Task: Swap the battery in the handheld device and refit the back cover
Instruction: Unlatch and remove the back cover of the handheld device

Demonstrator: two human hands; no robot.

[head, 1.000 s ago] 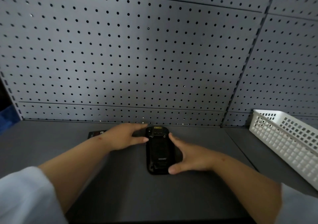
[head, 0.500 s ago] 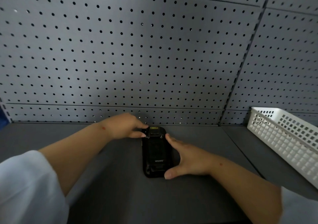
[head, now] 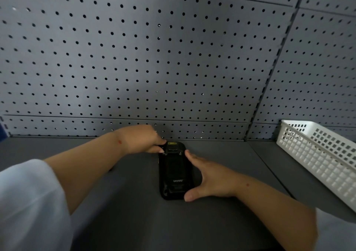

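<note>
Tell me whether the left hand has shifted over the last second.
Yes. The left hand has moved toward the pegboard, fingertips now at the handheld device's far corner.

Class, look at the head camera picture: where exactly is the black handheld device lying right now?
The handheld device lies back-up on the grey shelf, centre of the head view, near the pegboard, between the left hand and right hand.
</note>
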